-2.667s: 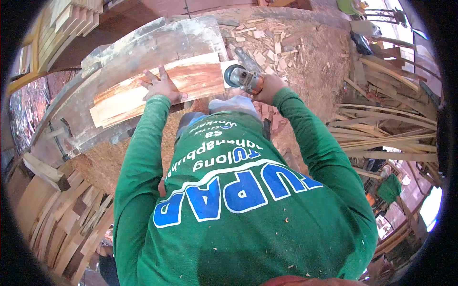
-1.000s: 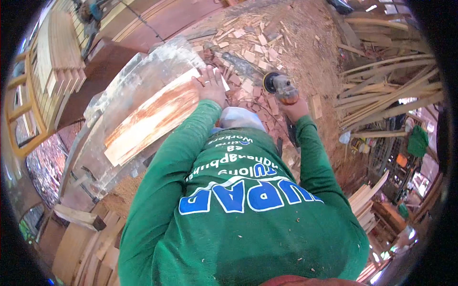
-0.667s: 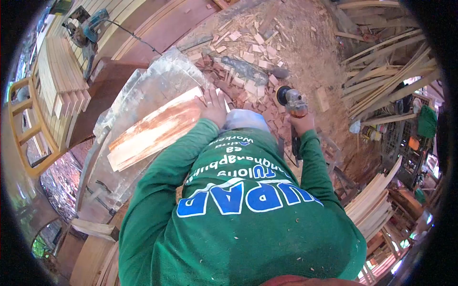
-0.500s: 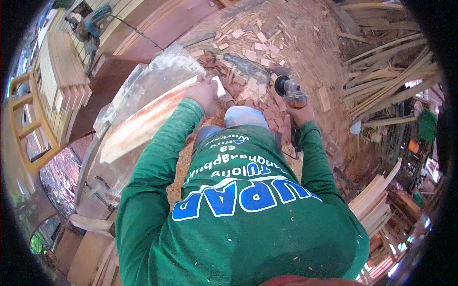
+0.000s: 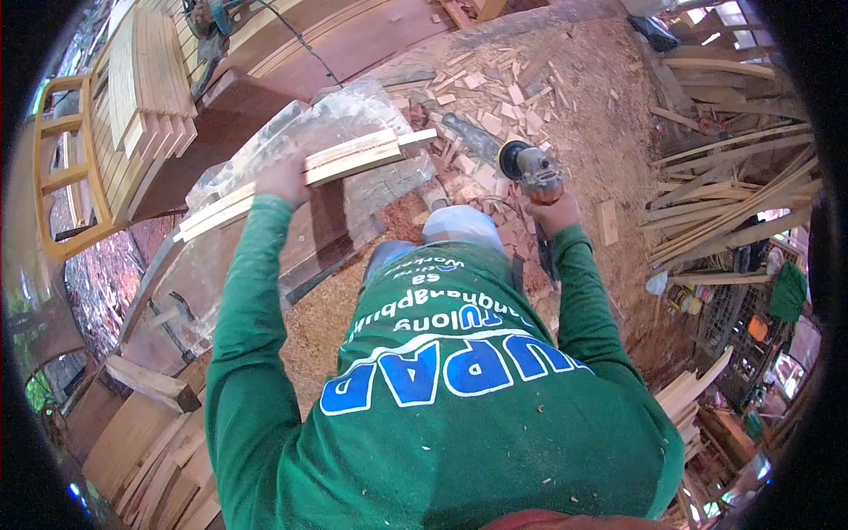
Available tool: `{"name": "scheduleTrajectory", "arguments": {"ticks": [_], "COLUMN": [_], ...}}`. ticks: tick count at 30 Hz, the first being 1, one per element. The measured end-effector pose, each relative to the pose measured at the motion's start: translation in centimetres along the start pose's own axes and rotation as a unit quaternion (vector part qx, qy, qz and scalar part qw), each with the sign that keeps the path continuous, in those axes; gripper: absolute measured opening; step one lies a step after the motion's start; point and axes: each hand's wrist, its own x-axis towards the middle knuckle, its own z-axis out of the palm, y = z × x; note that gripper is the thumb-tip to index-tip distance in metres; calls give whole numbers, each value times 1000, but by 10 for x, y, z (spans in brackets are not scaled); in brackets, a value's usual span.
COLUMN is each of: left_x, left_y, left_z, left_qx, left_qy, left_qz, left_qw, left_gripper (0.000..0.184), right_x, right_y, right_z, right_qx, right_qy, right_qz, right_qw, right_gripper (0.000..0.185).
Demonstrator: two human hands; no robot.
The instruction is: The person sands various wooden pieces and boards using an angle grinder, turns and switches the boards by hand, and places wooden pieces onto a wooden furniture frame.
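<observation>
1. Left hand [image 5: 283, 179] clasps the wooden board [image 5: 353, 157] left of its middle; motion blur hides how each finger lies.
2. Raised onto its edge, the board is over the tabletop [image 5: 389, 187], its narrow long side facing the camera and a dark shadow falling below it.
3. Its long axis slants from lower left to upper right, with the right end pointing toward the wood scraps [image 5: 495, 115] on the floor [image 5: 618, 124].
4. Beyond that end juts a narrow pale strip [image 5: 420, 138]; whether it belongs to the board cannot be told.
5. Right hand [image 5: 556, 215] is wrapped round an angle grinder [image 5: 537, 172], well apart from the board. Its round disc [image 5: 511, 159] sits at the upper-left end of the tool.
6. Upside down across the green shirt [image 5: 468, 433], large blue capitals outlined in white read "UPAD". Smaller lettering gives "TUlong", with the "TU" in blue, part of "anghanapbu", then "sa", "Ating" and "Workers".
7. No lettering is legible on the grinder.
</observation>
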Motion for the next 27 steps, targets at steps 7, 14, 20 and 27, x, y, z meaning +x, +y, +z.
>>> {"name": "scheduleTrajectory", "arguments": {"ticks": [7,14,20,27], "left_x": [-22,-27,9,18], "left_y": [-26,-16,-33,-57], "left_z": [1,-9,-12,25], "left_qx": [25,54,63,-114], "left_qy": [-17,-38,-184,-37], "left_qz": [-64,-88,48,-55], "left_qw": [997,994,980,991], "left_gripper": [44,34,52,107], "right_x": [-17,-4,5,7], "right_y": [-36,-33,-18,-24], "right_z": [-12,-2,-2,-8], "right_qx": [-10,6,63,-23], "right_qy": [-66,-72,-81,-83], "right_qz": [13,-15,-47,1], "right_qw": [998,997,994,996], "right_gripper": [47,45,42,47]}}
